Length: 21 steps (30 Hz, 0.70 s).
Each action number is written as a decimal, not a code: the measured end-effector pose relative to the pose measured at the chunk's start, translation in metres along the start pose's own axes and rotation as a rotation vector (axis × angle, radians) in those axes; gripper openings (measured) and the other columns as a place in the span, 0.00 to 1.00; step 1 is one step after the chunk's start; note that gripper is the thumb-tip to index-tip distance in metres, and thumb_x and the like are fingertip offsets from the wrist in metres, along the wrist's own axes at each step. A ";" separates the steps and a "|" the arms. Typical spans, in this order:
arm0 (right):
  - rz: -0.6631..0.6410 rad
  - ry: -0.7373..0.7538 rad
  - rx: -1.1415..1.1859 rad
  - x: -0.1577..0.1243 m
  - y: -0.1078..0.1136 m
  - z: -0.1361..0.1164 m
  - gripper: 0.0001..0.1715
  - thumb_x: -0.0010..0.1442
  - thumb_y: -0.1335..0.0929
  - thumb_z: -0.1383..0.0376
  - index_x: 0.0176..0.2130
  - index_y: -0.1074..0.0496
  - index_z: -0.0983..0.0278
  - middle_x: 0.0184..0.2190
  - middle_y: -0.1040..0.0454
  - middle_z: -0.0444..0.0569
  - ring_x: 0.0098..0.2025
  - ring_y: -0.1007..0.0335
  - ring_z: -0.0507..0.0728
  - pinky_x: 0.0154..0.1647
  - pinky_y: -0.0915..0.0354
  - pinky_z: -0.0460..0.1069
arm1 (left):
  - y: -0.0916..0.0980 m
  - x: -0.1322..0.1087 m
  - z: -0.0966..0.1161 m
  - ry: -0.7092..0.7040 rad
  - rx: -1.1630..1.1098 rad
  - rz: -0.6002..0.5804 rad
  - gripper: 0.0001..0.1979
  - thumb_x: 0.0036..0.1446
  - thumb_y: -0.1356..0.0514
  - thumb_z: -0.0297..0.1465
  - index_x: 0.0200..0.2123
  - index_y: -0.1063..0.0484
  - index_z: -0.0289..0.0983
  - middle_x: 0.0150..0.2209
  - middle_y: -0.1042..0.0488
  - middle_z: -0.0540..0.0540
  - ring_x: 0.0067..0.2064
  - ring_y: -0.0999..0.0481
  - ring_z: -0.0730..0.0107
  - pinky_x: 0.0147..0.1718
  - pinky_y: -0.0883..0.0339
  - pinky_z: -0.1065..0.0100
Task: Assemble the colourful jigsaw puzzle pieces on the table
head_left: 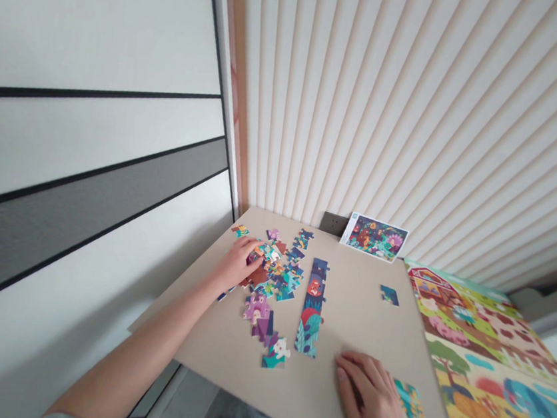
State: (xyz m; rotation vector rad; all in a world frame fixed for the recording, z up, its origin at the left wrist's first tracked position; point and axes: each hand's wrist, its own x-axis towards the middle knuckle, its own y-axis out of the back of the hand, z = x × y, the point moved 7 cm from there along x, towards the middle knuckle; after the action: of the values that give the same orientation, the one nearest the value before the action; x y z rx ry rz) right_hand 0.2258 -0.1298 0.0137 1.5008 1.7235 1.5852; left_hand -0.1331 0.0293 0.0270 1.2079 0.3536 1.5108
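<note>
My left hand (238, 263) reaches into a heap of loose jigsaw puzzle pieces (287, 282) on the left of the table. Its thumb and fingers are apart over the pieces, and I see none lifted. My right hand (370, 397) rests on the table near the front, fingers stretched out and holding nothing. Beside it, partly covered by the hand, lies a teal and yellow puzzle piece (412, 404). Between the hands stands a joined puzzle strip (312, 307) with a red animal and leaves. A dark blue puzzle piece (389, 295) lies farther back on the right.
A picture card (374, 237) leans against the pleated wall panel (370, 112) at the table's back edge, beside a dark socket (334, 223). Colourful illustrated mats (486, 367) lie along the right side. A white and grey panelled surface (87, 167) borders the left.
</note>
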 end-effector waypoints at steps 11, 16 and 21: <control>0.035 0.013 -0.007 0.002 0.004 -0.003 0.12 0.69 0.35 0.57 0.47 0.23 0.56 0.48 0.23 0.52 0.49 0.25 0.62 0.47 0.28 0.57 | 0.018 -0.002 0.000 0.053 -0.032 0.076 0.16 0.64 0.43 0.34 0.54 0.29 0.40 0.55 0.27 0.41 0.60 0.30 0.57 0.62 0.37 0.53; 0.027 0.008 -0.002 0.001 0.003 -0.002 0.12 0.69 0.35 0.58 0.47 0.24 0.56 0.49 0.23 0.52 0.50 0.25 0.63 0.48 0.29 0.57 | 0.016 -0.007 -0.010 0.087 -0.016 0.019 0.19 0.61 0.42 0.33 0.56 0.29 0.40 0.56 0.26 0.41 0.60 0.29 0.55 0.62 0.37 0.52; 0.022 0.013 -0.005 0.000 0.000 0.000 0.13 0.69 0.34 0.58 0.49 0.24 0.56 0.49 0.23 0.52 0.50 0.26 0.63 0.49 0.29 0.57 | 0.012 -0.014 -0.015 0.064 0.021 -0.043 0.17 0.63 0.42 0.35 0.53 0.27 0.41 0.52 0.23 0.42 0.56 0.25 0.56 0.58 0.33 0.54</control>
State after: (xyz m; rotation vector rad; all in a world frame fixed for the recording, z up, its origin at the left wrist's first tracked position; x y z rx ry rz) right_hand 0.2261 -0.1302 0.0136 1.5155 1.7142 1.6126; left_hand -0.1536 0.0185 0.0227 1.1639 0.4364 1.5144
